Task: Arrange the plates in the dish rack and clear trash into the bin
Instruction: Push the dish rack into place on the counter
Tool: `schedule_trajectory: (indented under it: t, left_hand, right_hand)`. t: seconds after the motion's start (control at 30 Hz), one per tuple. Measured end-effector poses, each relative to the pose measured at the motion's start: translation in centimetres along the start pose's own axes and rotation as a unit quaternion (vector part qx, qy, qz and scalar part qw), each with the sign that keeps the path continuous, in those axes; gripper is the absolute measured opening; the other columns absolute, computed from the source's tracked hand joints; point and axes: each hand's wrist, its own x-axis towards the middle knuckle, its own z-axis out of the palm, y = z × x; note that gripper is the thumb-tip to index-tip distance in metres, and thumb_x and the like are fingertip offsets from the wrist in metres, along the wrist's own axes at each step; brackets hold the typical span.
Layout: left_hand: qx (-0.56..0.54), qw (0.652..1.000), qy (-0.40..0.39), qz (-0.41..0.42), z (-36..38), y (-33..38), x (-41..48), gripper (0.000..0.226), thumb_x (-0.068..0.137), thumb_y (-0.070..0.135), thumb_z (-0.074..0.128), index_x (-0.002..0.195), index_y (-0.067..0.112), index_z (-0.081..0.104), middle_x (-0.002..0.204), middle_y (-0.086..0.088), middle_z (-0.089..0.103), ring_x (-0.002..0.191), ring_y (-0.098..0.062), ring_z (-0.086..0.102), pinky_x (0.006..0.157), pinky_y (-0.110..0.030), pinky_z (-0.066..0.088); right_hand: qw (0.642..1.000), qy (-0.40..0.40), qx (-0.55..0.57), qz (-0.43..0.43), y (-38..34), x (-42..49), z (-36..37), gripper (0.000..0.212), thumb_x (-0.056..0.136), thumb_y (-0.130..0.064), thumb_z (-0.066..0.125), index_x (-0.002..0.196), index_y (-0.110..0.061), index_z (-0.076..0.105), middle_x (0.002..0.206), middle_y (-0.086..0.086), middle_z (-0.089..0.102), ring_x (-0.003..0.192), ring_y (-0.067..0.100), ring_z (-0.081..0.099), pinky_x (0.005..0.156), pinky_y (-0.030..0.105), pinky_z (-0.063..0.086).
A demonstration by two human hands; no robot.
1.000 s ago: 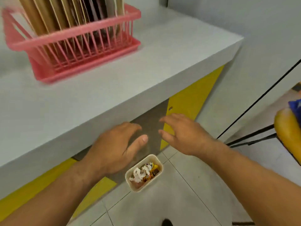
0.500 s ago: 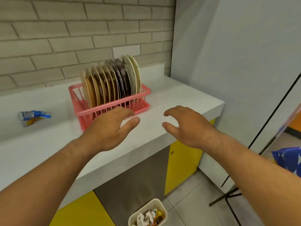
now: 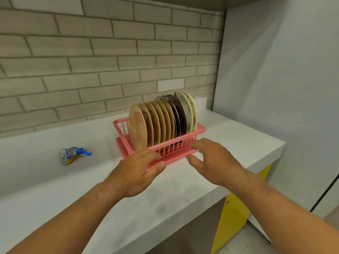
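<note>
**Both hands at the front of the filled dish rack**

The pink dish rack (image 3: 176,146) stands on the white table (image 3: 55,180) at the centre of the frame, in front of the brick wall (image 3: 91,52). The plates (image 3: 157,123) stand upright in it in one close row: tan ones to the left, dark and pale patterned ones to the right. The left hand (image 3: 135,173) is at the rack's front left. Its grip is wide, with the thumb stretched along the base, and the fingers seem to touch the front wall, though blur hides real contact. The right hand (image 3: 211,162) hovers just beside the front right corner with spread fingers, holding nothing. A crumpled blue-and-white wrapper (image 3: 73,155) lies on the table at left, well apart from the rack.
</note>
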Motion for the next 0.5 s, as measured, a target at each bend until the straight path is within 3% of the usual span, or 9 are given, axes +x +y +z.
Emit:
schedule_trajectory:
  t: [0.13,0.3,0.5]
  left_hand:
    - [-0.007,1.0,0.02,0.004,-2.9,-5.6,-0.5,0.054,0.084,0.076,0.022,0.121,0.046,0.048,0.115,0.028,0.055,0.102,0.001,0.053,0.081,-0.015,0.044]
    - [0.01,0.999,0.002,-0.037,-4.5,-12.3,-2.7,0.058,0.085,0.075,0.023,0.12,0.04,0.053,0.117,0.026,0.054,0.108,0.005,0.049,0.092,-0.028,0.045]
    - [0.035,0.994,0.043,-0.097,-7.6,-20.9,-0.9,0.037,0.091,0.057,0.04,0.106,0.031,0.062,0.107,0.016,0.058,0.102,-0.009,0.053,0.09,-0.03,0.042]
  right_hand:
    - [0.999,0.016,0.023,-0.017,-4.3,3.8,3.2,0.018,0.091,-0.044,0.05,0.105,-0.034,0.057,0.095,-0.023,0.053,0.081,-0.002,0.052,0.063,0.01,0.037]
    - [0.999,0.0,0.038,-0.025,-8.5,7.1,7.5,0.012,0.089,-0.042,0.05,0.098,-0.035,0.055,0.089,-0.018,0.056,0.08,0.003,0.055,0.068,0.026,0.05]
    - [0.998,-0.009,0.045,-0.036,-11.3,9.8,10.8,0.017,0.089,-0.043,0.051,0.1,-0.032,0.057,0.092,-0.019,0.056,0.08,0.003,0.055,0.067,0.024,0.049]
